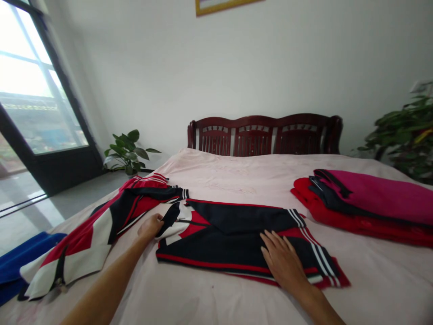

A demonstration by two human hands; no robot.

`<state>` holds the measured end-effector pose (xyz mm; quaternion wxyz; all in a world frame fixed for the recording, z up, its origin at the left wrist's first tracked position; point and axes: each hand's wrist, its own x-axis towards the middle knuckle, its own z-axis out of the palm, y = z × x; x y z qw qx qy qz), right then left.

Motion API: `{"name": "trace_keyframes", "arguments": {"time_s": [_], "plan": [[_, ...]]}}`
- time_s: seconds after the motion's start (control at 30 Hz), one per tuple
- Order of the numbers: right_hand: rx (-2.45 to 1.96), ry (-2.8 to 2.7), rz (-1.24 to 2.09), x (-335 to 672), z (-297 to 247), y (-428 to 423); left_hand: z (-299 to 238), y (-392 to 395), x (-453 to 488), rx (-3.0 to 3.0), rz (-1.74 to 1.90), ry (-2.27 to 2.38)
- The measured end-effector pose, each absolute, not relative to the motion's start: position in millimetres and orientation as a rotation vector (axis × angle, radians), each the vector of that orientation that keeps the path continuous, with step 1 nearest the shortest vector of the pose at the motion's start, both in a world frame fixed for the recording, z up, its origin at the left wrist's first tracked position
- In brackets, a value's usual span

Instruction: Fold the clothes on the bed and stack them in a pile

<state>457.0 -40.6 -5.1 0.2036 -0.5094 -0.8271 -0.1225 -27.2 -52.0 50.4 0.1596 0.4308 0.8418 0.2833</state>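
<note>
A navy, red and white track jacket [237,225] lies folded on the bed, its sleeves laid lengthwise and the white-striped cuffs toward the right. At its collar end, my left hand [152,227] is closed with thumb and fingers on the collar edge. My right hand [282,262] rests flat on the dark cloth near the striped end, fingers stretched out. Left of it, a second jacket [101,228] in the same colours is spread loosely, one of its striped cuffs by the folded jacket's upper corner.
A stack of folded clothes, with a magenta garment [382,194] above a red one [355,223], sits at right. Blue cloth [27,257] lies at the left edge. The pink bedsheet [189,293] reaches a wooden headboard [264,135]. Potted plants [128,149] flank the bed.
</note>
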Motion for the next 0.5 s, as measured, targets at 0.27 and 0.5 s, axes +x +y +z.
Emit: {"name": "trace_keyframes", "arguments": {"time_s": [0.27,0.5], "plan": [[-1.446,-2.292,-0.346,455.5,-3.8,-42.7,66.9,-40.5,21.3,1.839,0.609,2.477],[-1.459,-2.323,-0.292,457.1,1.0,-46.5,25.5,-32.5,47.1,2.037,0.269,2.297]]}}
